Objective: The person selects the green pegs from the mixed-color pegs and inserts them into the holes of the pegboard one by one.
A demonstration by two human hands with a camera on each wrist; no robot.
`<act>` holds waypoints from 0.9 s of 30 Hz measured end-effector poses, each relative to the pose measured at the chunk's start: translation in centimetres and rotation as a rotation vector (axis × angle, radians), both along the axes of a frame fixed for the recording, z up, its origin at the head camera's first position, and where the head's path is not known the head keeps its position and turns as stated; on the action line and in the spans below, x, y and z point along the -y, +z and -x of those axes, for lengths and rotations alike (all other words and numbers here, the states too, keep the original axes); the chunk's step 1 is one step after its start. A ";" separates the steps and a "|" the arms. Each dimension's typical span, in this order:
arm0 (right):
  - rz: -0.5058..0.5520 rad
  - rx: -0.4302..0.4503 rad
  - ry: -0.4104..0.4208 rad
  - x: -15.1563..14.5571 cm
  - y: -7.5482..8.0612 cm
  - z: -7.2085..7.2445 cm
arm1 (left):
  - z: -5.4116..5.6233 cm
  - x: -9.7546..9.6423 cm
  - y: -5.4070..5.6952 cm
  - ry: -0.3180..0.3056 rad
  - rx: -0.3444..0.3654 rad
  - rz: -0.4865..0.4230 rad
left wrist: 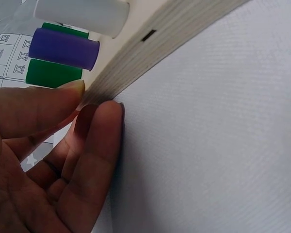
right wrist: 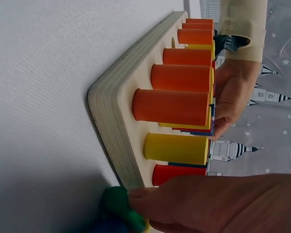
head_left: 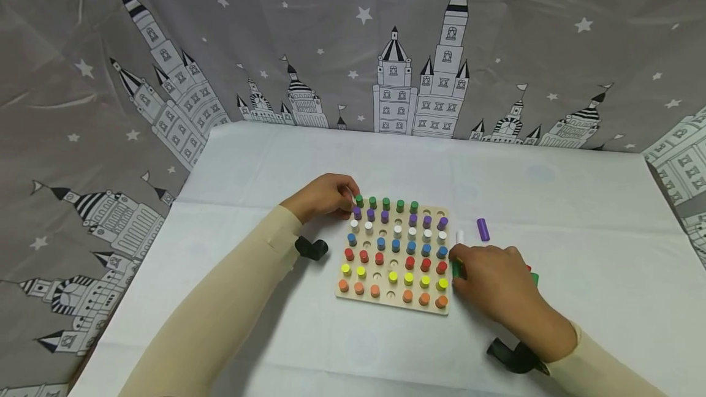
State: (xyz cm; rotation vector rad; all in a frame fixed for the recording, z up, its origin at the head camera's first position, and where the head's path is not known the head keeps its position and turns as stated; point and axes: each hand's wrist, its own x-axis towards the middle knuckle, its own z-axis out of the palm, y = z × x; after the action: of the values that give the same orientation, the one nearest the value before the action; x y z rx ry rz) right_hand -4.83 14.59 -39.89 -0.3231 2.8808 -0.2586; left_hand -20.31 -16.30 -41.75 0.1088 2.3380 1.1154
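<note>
A square wooden pegboard point(head_left: 361, 303) lies on the white cloth, with rows of green, purple, white, blue, red, yellow and orange pegs standing in it. Round holes show between some pegs. My left hand point(head_left: 329, 195) holds the board's far left corner, thumb and fingers at its edge beside a green peg point(left wrist: 53, 74) and a purple peg point(left wrist: 63, 49). Beside the board's right edge, my right hand point(head_left: 493, 277) pinches a loose green peg point(right wrist: 117, 201); its fingers are partly hidden. An orange peg point(right wrist: 170, 106) stands at the near right corner.
A loose purple peg point(head_left: 483, 230) and a loose white peg point(head_left: 460, 237) lie right of the board. Another green piece point(head_left: 534, 279) peeks out behind my right hand. A grey curtain printed with castles point(head_left: 331, 29) hangs behind the cloth-covered table point(head_left: 276, 158).
</note>
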 end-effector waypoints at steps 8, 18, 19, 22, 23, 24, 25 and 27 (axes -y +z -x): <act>-0.012 0.010 -0.011 -0.1 -0.7 -0.4 | 0.0 0.0 0.0 0.003 0.001 -0.007; 0.008 -0.061 -0.018 -0.3 -1.1 -0.4 | 0.0 -0.1 0.1 0.019 0.027 -0.033; 0.021 -0.067 -0.021 -0.4 -1.1 -0.4 | 0.0 -0.1 0.1 0.018 0.026 -0.035; 0.062 -0.080 -0.040 -0.5 -0.9 -0.3 | 0.0 -0.1 0.1 0.019 0.023 -0.035; 0.075 -0.085 -0.046 -0.5 -0.8 -0.3 | 0.0 -0.1 0.1 0.020 0.022 -0.034; 0.088 -0.090 -0.051 -0.5 -0.7 -0.3 | 0.0 -0.1 0.1 0.020 0.022 -0.033; 0.099 -0.094 -0.055 -0.6 -0.7 -0.2 | 0.0 -0.1 0.1 0.020 0.022 -0.032; 0.121 -0.091 -0.065 -0.6 -0.5 -0.2 | 0.0 -0.2 0.1 0.022 0.028 -0.034</act>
State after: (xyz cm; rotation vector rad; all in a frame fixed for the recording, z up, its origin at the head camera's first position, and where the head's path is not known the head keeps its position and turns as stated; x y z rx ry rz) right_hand -4.67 15.23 -40.39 -0.2697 2.9751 -0.4422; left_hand -20.33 -16.15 -41.64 0.0791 2.3019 1.1601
